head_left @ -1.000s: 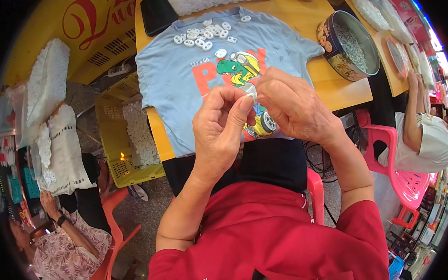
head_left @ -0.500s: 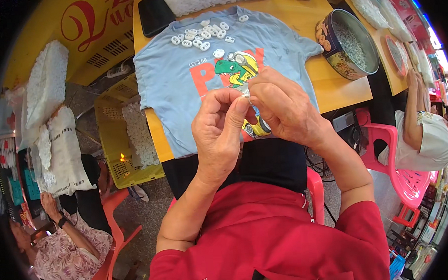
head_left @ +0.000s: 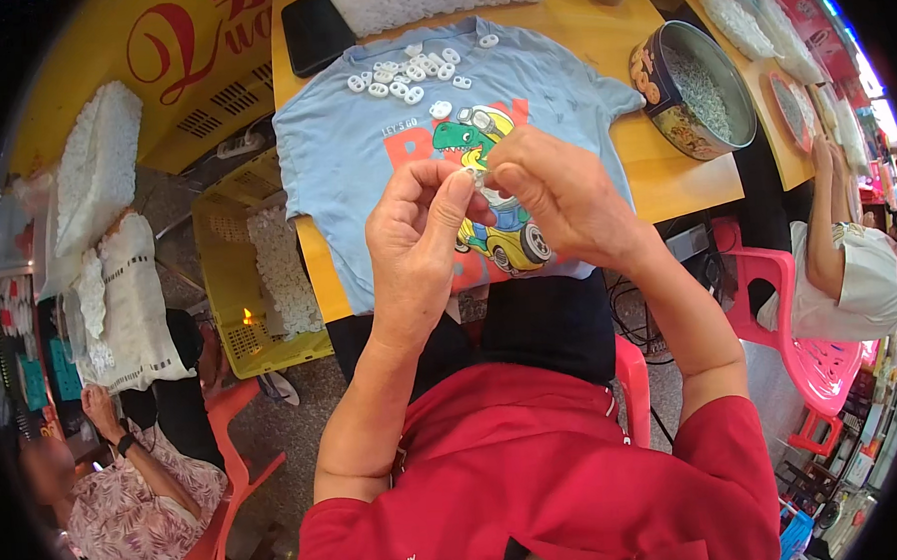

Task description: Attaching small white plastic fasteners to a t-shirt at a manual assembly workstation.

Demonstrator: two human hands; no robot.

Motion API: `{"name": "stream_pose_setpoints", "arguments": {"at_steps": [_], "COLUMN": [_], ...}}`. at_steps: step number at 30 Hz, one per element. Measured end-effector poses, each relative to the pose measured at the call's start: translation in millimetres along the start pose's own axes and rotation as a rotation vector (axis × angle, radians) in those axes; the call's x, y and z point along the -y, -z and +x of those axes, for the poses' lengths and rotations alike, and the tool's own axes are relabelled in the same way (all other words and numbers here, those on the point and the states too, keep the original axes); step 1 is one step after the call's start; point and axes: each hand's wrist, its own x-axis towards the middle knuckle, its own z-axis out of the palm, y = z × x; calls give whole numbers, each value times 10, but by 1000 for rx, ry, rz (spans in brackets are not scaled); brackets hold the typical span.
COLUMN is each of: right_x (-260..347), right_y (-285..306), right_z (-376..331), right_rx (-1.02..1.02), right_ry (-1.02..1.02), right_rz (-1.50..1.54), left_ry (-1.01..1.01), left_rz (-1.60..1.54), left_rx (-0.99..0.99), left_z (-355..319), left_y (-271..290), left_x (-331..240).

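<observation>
My left hand (head_left: 419, 243) and my right hand (head_left: 553, 197) meet above a light blue T-shirt (head_left: 363, 154) spread on the yellow table (head_left: 665, 185). Between their fingertips they pinch one small white plastic piece (head_left: 477, 178). The shirt has a cartoon dinosaur print, partly hidden by my hands. Several more white plastic pieces (head_left: 407, 74) lie in a loose pile on the shirt near its collar, and one lies apart (head_left: 441, 109) just below them.
A round tin (head_left: 696, 94) of small metal parts stands on the table at right. A yellow crate (head_left: 253, 278) of white parts sits on the floor left. Seated people: one lower left (head_left: 137, 484), another far right (head_left: 848, 263). Pink chairs (head_left: 802, 355) stand right.
Both hands stay pinched together on the small piece; they have shifted slightly up and away over the shirt print. The fingers have worked a little around it.
</observation>
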Motion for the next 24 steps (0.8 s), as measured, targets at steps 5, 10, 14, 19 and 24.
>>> {"name": "stream_pose_setpoints", "arguments": {"at_steps": [5, 10, 14, 19, 24], "right_x": [5, 39, 55, 41, 55], "right_y": [34, 47, 76, 80, 34], "right_z": [-39, 5, 25, 16, 23], "right_rx": [-54, -67, -34, -12, -25], "right_ry": [-125, -40, 0, 31, 52], "right_rz": [105, 18, -40, -49, -56], "left_ry": [-26, -30, -42, -56, -52], "left_rz": [14, 19, 34, 79, 72], "left_rx": [-4, 35, 47, 53, 40], "left_z": [-1, -27, -48, -53, -64], "left_y": [20, 5, -7, -25, -30], "left_x": [-37, -38, -38, -35, -34]}}
